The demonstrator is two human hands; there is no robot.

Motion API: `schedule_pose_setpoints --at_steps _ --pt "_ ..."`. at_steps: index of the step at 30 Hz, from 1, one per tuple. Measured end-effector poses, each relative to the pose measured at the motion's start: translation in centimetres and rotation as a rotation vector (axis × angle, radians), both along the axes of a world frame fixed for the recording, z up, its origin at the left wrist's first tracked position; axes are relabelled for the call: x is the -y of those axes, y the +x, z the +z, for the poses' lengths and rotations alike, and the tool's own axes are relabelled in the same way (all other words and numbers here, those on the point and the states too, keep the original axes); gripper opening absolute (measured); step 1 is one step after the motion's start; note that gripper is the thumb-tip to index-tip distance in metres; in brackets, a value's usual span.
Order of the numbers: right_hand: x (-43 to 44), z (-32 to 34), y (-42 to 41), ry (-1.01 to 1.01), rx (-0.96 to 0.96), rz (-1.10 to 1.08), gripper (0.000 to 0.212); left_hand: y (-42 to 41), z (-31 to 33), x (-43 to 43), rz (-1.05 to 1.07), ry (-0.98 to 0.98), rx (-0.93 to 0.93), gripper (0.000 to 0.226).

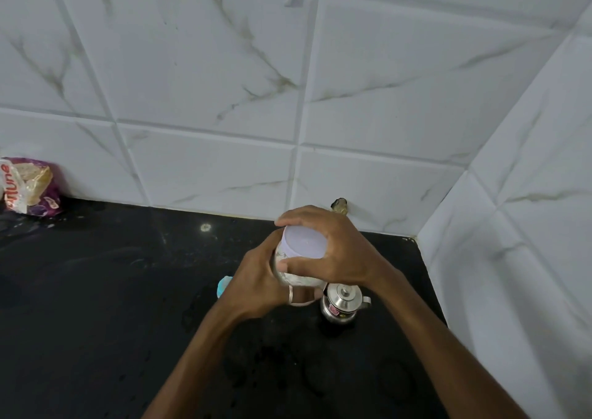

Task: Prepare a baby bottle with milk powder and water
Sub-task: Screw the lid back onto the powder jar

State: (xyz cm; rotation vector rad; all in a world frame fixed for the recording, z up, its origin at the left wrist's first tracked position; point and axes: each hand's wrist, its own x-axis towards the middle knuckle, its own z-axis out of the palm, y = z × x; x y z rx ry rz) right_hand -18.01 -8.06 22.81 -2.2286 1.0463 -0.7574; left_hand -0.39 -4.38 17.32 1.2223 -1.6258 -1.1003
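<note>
A clear jar (pixel 296 278) with white powder inside and a pale lilac lid (pixel 304 242) is held above the black counter (pixel 112 306). My left hand (pixel 256 287) grips the jar's body from the left and below. My right hand (pixel 333 252) curls around the lid, thumb on the near side. A small part of a light blue object (pixel 223 285), mostly hidden, shows behind my left hand. A lidded steel pot (pixel 341 301) stands on the counter just under my right wrist.
A purple bread packet (pixel 30 187) lies at the far left against the tiled wall. White marble-look tiles form the back wall (pixel 224 98) and the right wall (pixel 528 226), meeting in a corner. Wet spots mark the counter.
</note>
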Motion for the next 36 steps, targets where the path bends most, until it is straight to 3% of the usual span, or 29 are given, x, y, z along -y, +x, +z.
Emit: schedule_pose_setpoints --at_steps 7,9,13,17,20,23,27,33,36 --pt "-0.3 -1.1 1.0 -0.08 0.152 -0.189 0.037 -1.4 0.0 -0.5 0.142 -0.069 -0.012 0.076" --pt "-0.6 -1.7 1.6 -0.121 0.163 -0.287 0.036 -1.9 -0.3 -0.6 0.207 -0.096 -0.003 0.08" --pt "-1.3 -2.7 3.5 -0.189 0.191 -0.52 0.037 -2.9 -0.5 -0.7 0.32 -0.169 0.115 0.065" --pt "-1.8 -3.0 5.0 -0.229 0.183 -0.675 0.04 -3.7 -1.5 -1.2 0.398 -0.157 0.125 0.073" --pt "-1.9 -3.2 5.6 -0.255 0.154 -0.747 0.042 -4.0 -2.8 -0.8 0.4 -0.116 0.202 0.067" --pt "-1.9 -3.5 6.1 -0.271 0.121 -0.795 0.044 -4.1 -3.0 -0.3 0.341 -0.048 0.327 0.062" --pt "-2.0 -4.0 6.2 -0.272 0.095 -0.796 0.049 -3.9 -2.9 -0.9 0.424 -0.221 0.241 0.069" --pt "-2.0 -4.1 6.1 -0.268 0.093 -0.792 0.05 -3.9 -3.2 -0.8 0.444 -0.242 0.254 0.066" --pt "-2.0 -3.5 5.7 -0.227 0.051 -0.752 0.052 -3.8 -4.4 0.1 0.418 -0.153 0.268 0.06"
